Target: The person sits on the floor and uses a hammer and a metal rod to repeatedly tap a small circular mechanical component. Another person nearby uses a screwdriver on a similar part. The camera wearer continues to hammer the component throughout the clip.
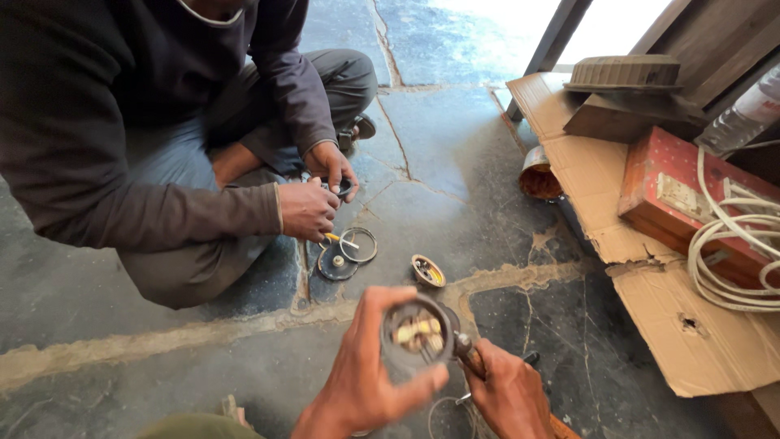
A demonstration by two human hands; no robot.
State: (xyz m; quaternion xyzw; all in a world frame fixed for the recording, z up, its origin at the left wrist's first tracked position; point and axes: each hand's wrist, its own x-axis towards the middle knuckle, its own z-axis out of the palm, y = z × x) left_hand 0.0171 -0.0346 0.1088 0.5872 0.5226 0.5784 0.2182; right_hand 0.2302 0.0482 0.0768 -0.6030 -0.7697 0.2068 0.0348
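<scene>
Fitting: a small round fitting (418, 332) with brass-coloured parts inside sits low in the centre of the view, lifted above the stone floor (455, 162), its open face turned up toward the camera.
Left hand: the left hand (370, 382) grasps the fitting by its rim, thumb on one side and fingers curled around the far side.
Right hand: the right hand (508, 394) is clenched on a tool handle (471, 358) whose tip points into the fitting; the tip itself is blurred.
Technique: judged from the grip, the work goes best with the fitting held still and the tool kept in line with the part it meets, so that it does not slip.
Nearby parts: a second small round piece (427, 271) lies on the floor just beyond; a dark disc (336, 263) and a thin ring (358, 245) lie farther left.
Co-worker: another person's hands (317, 199) work close together above the disc.
Right edge: flattened cardboard (699, 341), a red box (678, 195) and coiled white cable (731, 252) lie well apart.
</scene>
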